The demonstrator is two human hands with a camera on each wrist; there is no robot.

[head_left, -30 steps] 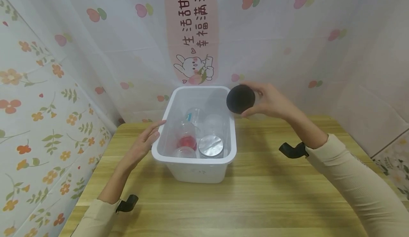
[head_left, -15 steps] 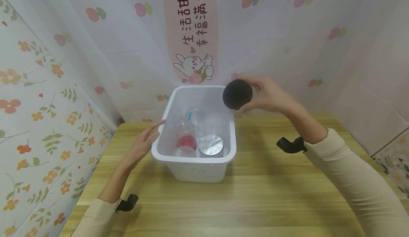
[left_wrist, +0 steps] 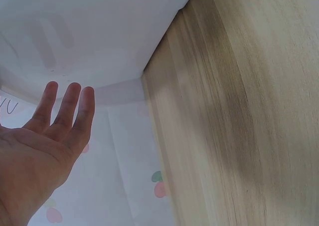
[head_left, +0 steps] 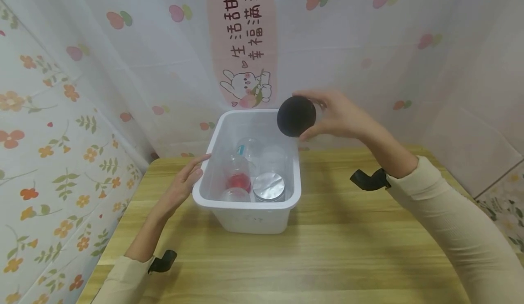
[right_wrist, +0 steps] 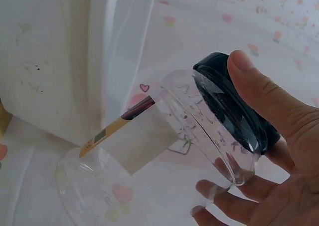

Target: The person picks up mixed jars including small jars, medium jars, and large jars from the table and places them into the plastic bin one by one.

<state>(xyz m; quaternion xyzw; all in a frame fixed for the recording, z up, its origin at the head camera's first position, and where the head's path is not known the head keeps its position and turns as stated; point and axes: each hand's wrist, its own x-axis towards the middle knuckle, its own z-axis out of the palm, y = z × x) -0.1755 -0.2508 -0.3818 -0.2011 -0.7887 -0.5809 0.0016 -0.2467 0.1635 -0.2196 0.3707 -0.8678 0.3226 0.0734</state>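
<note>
My right hand (head_left: 337,115) grips a clear plastic jar by its black lid (head_left: 296,116), at the right rim of a white plastic bin (head_left: 245,220). In the right wrist view the jar (right_wrist: 164,131) is see-through, with a gold-edged label on its side, and the thumb presses on the lid. My left hand (head_left: 186,181) rests its fingertips at the bin's left rim. Its fingers (left_wrist: 67,109) are extended beside the outer wall in the left wrist view. Inside the bin sit several clear jars, one with a silver lid (head_left: 268,186) and one showing red (head_left: 239,182).
The bin stands on a wooden table (head_left: 262,267). Behind the table hangs a white curtain (head_left: 348,58) printed with fruit and a rabbit. A flowered cloth (head_left: 61,158) covers the left side.
My right hand has moved the black-lidded jar left and slightly up, so the lid now overlaps the bin's right rim. My left hand has stayed at the left rim.
</note>
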